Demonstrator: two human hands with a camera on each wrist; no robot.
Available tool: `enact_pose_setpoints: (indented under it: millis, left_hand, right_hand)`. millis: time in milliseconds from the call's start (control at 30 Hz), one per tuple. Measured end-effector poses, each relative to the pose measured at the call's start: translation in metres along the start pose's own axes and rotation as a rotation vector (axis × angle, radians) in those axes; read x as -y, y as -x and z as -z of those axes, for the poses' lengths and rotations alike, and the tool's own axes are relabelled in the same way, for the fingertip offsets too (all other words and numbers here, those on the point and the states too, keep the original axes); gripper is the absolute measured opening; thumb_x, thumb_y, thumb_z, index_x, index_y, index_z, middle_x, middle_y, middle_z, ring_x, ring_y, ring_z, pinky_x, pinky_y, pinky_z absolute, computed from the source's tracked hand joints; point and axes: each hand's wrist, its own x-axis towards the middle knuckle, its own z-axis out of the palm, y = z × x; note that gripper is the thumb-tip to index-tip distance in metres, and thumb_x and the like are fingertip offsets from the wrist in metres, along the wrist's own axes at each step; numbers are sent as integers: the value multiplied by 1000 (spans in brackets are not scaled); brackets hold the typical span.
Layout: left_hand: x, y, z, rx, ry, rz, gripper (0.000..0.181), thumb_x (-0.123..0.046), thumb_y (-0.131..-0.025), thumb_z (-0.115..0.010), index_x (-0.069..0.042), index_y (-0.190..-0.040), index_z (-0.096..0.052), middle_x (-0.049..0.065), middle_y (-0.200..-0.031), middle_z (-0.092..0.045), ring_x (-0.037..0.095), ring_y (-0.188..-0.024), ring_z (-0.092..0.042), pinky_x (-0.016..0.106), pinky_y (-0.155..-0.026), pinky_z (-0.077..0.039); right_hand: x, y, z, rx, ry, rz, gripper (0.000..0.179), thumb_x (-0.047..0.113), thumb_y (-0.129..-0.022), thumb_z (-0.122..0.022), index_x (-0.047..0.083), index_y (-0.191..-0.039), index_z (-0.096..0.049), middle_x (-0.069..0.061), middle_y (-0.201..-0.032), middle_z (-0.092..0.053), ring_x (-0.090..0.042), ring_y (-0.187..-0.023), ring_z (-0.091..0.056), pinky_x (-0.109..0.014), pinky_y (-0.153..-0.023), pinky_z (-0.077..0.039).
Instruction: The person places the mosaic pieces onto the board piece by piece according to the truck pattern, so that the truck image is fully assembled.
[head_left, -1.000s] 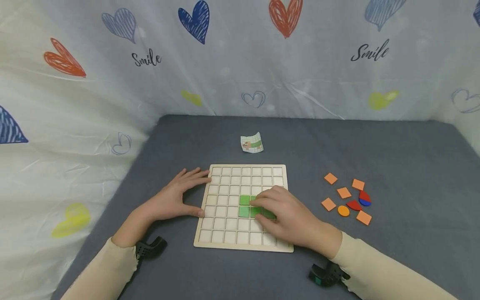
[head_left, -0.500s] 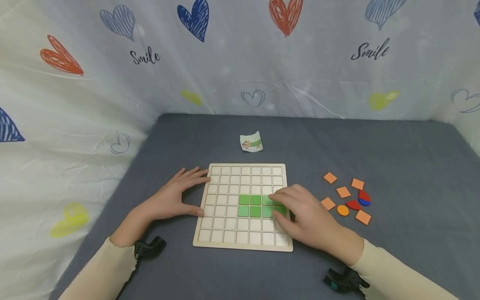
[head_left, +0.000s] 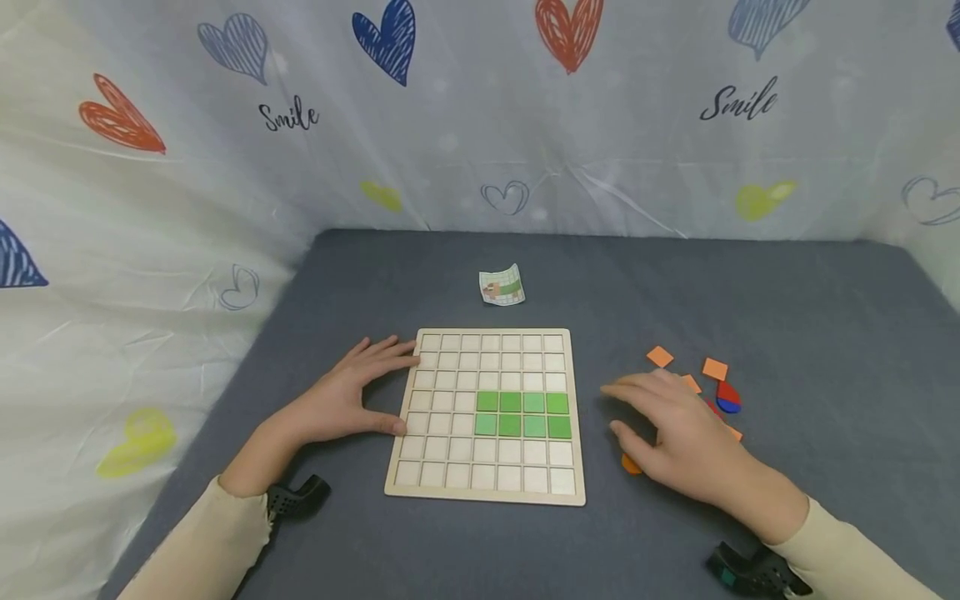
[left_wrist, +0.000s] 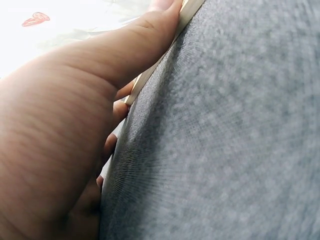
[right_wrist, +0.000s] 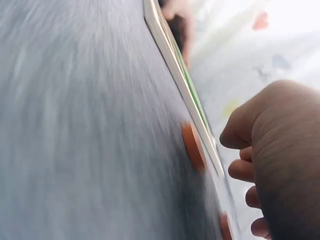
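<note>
Eight green squares (head_left: 510, 402) sit in two rows of four on the wooden board (head_left: 460, 450), which lies between the two hands. The left hand (head_left: 341, 398) is spread with straight fingers, its thumb and some fingertips touching the board's edge on that side. The right hand (head_left: 675, 433), just beside the board, has its thumb parted from loosely bent fingers, a bare gap between their tips. An orange piece (head_left: 632, 464) shows partly beneath its thumb side. Beyond the right hand are orange squares (head_left: 716, 369) and a red piece (head_left: 726, 390) touching a blue piece (head_left: 728, 407). A picture card (head_left: 502, 286) lies farther out than both hands.
</note>
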Motion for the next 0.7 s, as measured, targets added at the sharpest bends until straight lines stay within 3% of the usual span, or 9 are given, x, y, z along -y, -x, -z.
enact_pose_setpoints:
  millis: [167,367,533,700]
  left_hand:
    - [-1,-2,-1,1,1,0,101,-60,-83,-92,-26,-167,-49,-3,-178,-31,32,-168,-17,56,-136,0]
    - [-1,-1,0,-3,-3,-3,101,-59,-82,-93,-25,-167,-49,-2,-178,-32,33,-167,-17,57,-136,0]
    - [1,-2,-1,-1,3,-8,100,-60,-83,-92,-27,-167,-49,-3,-178,-32,32,-167,-17,57,-136,0]
    - [1,-1,-1,-4,0,-10,100,-61,-83,-92,-27,-167,-49,-4,-178,-31,31,-167,-17,57,-136,0]
  right_hand:
    - [-20,10,11,-17,3,15,45,1,-82,-81,11,-126,-78,5,-123,-75,-12,-101,-60,-33,-92,-45]
    - [-37,15,18,14,44,-12,51,-1,-79,-77,14,-128,-78,5,-125,-73,-13,-102,-60,-38,-88,-43]
    - [-41,20,21,28,44,-26,47,-1,-78,-77,14,-122,-79,5,-121,-73,-15,-105,-61,-41,-90,-42]
    - [-44,19,20,9,30,5,36,-1,-80,-79,19,-109,-80,13,-112,-70,-7,-102,-59,-32,-85,-38]
